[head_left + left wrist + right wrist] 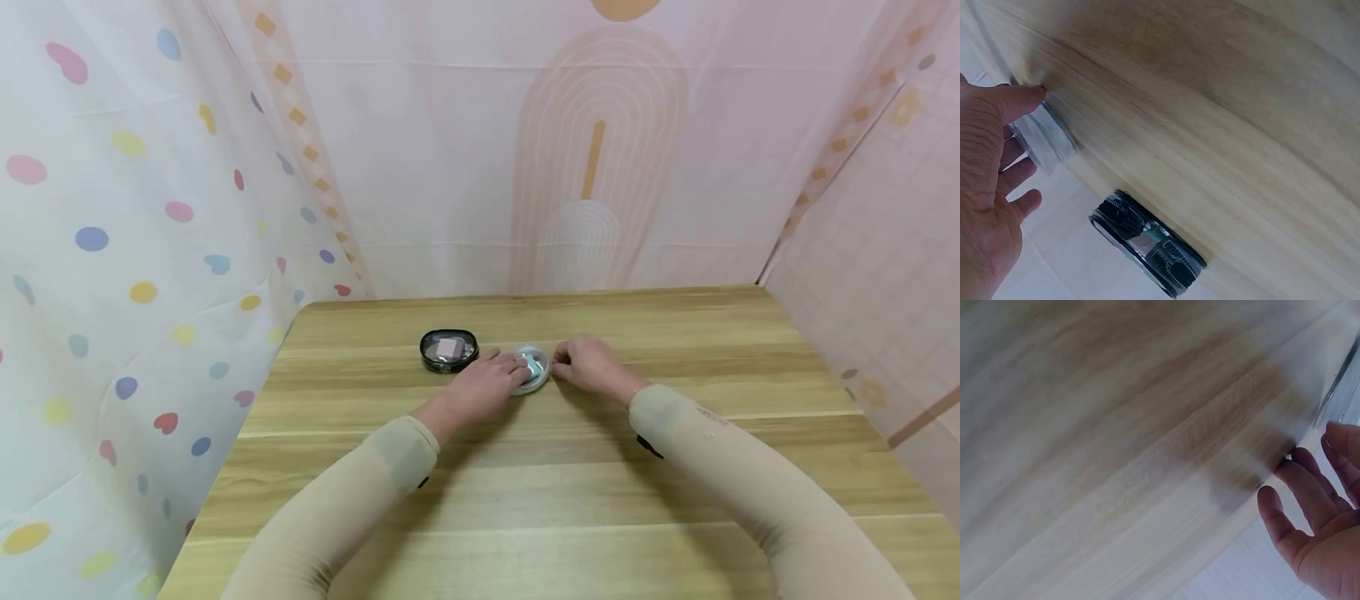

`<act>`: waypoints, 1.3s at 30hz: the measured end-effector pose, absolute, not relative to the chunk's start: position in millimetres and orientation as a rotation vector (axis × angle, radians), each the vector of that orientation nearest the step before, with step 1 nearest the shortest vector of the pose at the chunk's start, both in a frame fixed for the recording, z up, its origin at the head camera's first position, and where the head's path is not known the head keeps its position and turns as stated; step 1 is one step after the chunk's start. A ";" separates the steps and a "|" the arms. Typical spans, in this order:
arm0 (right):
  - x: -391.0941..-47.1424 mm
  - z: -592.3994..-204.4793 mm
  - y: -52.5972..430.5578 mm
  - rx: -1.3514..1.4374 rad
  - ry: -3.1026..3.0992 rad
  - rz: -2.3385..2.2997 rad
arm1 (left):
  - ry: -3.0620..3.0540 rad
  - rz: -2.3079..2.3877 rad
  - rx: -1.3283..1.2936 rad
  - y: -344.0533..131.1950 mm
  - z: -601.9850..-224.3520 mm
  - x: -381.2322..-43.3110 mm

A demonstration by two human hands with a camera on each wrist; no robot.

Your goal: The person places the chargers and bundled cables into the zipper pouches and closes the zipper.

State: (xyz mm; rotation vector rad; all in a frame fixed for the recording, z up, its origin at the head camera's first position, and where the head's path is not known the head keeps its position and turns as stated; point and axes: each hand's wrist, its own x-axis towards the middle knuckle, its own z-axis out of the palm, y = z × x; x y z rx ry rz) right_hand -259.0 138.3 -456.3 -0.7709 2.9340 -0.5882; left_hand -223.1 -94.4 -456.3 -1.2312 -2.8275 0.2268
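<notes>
A small clear round case (538,383) with a light blue item (534,367) inside lies on the wooden table. My left hand (487,385) holds it from the left, fingers over its top. In the left wrist view, the left thumb (1022,101) presses one side of the clear case (1046,139) while the fingers lie around the other. At the right side of the case, my right hand (588,364) pinches with thumb and forefinger (1342,440) right at the rim (1339,384). Its other fingers (1307,494) are loosely bent. What sits between those fingertips is hidden.
Just left of the left hand stands an oval clear case (448,367) with black edging and a pale pink block (450,348) inside. The wooden table (540,500) reaches back to a patterned curtain (450,167); more curtains hang at both sides.
</notes>
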 end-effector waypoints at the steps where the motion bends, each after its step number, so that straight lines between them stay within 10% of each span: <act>1: -259.3 -456.0 137.8 -0.761 2.945 -0.578 | -2.825 0.230 -1.240 -94.9 -456.2 -223.2; 39: -259.1 -454.4 141.4 -0.719 2.914 -0.588 | -2.820 0.254 -1.248 -88.3 -456.5 -224.7</act>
